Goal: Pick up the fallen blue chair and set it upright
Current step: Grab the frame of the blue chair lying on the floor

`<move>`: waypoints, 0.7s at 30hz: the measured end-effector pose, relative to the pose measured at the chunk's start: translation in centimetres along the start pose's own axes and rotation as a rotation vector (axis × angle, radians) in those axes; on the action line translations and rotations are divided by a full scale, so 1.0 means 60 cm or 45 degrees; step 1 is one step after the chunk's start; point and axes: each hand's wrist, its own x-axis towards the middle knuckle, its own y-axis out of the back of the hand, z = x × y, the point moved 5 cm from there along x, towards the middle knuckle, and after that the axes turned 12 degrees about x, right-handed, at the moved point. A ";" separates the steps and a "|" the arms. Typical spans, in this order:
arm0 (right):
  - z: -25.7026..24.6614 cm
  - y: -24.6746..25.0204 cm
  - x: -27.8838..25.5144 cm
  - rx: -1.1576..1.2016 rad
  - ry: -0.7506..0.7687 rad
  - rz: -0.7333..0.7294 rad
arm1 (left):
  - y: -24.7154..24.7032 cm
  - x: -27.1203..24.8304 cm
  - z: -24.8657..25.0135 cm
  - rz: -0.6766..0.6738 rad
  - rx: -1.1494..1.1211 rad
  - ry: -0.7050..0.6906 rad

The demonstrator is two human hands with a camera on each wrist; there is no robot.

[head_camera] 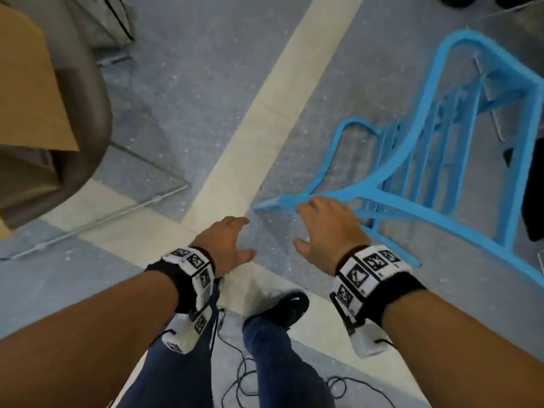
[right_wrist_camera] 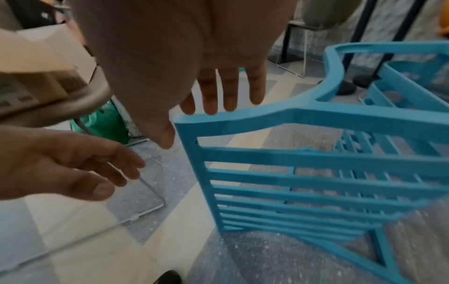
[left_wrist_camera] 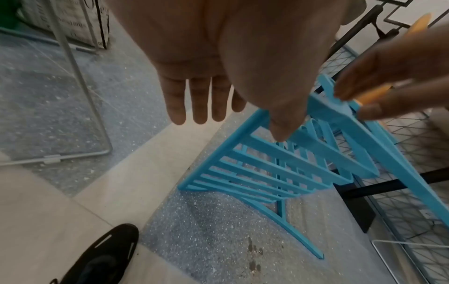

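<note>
The blue slatted chair (head_camera: 398,162) lies tipped on its side on the speckled grey floor, right of centre, its legs pointing toward me and right. My right hand (head_camera: 318,228) hovers over the chair's raised near corner, fingers straight and spread, fingertips at the top rail and not curled round it. In the right wrist view the right hand (right_wrist_camera: 213,92) hangs just above the chair (right_wrist_camera: 316,115). My left hand (head_camera: 235,240) is open to the left of the chair, holding nothing. The left wrist view shows the left hand (left_wrist_camera: 218,96) over the chair's slats (left_wrist_camera: 267,165).
A grey chair (head_camera: 88,113) carrying a cardboard box stands at the left, its metal floor frame (head_camera: 159,198) reaching toward the middle. My black shoe (head_camera: 282,307) and loose cables (head_camera: 244,378) lie below. A wire mesh rack (left_wrist_camera: 401,192) stands behind the blue chair.
</note>
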 end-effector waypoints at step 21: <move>-0.031 -0.046 0.171 -0.114 0.168 0.132 | -0.100 0.296 -0.010 0.038 -0.198 -0.033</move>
